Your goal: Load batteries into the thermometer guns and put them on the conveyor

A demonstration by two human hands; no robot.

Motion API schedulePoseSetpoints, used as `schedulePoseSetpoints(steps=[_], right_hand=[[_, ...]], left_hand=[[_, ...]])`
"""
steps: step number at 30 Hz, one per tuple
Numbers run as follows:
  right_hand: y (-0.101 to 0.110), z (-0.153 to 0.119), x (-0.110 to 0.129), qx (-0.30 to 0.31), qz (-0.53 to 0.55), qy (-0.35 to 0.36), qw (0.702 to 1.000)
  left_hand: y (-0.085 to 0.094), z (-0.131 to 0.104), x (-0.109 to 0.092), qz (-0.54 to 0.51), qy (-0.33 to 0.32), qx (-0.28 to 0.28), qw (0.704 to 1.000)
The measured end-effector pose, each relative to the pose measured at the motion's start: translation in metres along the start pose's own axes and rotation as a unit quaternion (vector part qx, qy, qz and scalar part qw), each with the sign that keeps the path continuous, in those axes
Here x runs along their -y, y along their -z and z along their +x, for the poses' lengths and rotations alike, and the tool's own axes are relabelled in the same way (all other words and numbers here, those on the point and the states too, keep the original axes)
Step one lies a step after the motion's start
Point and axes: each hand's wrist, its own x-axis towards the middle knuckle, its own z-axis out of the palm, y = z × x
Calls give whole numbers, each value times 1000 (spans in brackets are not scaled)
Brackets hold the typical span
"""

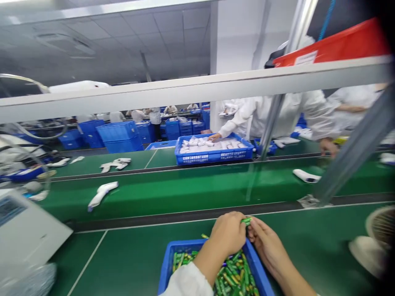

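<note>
Green and slim, a small cylinder (246,221) is pinched by the right hand (269,243) near the far corner of a blue bin (185,246) holding similar pieces. The left hand (227,232) adjoins it (fingertips hidden; I cannot tell its grip) over the bench (132,263).

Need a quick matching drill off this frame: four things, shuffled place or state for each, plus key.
Things
1. Right hand
2. Near blue bin
3. Far blue crate
4. Red material

Place or state
A. Loaded with white pieces
B. Upper right, above the white rail
C. Pinching at least one green cylinder
D. Full of small cylinders, mostly green

Pairs: 1-C, 2-D, 3-A, 4-B
</note>
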Motion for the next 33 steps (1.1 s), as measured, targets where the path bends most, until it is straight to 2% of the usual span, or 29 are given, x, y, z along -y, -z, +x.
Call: schedulePoseSetpoints(steps=[5,10,14,23,28,33], right_hand=[[-4,2,-1,9,-17,36,999],[-2,2,-1,10,-13,40,999],[-1,1,-2,-6,-10,28,1000],[1,0,1,19,17,-42,999],[4,0,-1,-19,-27,-21,999],[18,7,-10,-55,-87,-8,995]], left_hand=[[-1,1,4,-20,0,-5,1000],[-2,0,4,-28,-1,-8,1000],[-1,0,3,-28,7,-11,1000],[3,-3,2,-29,-7,-8,1000],[6,-3,2,4,4,-5,1000],[0,-7,1,-11,-7,3,1000]])
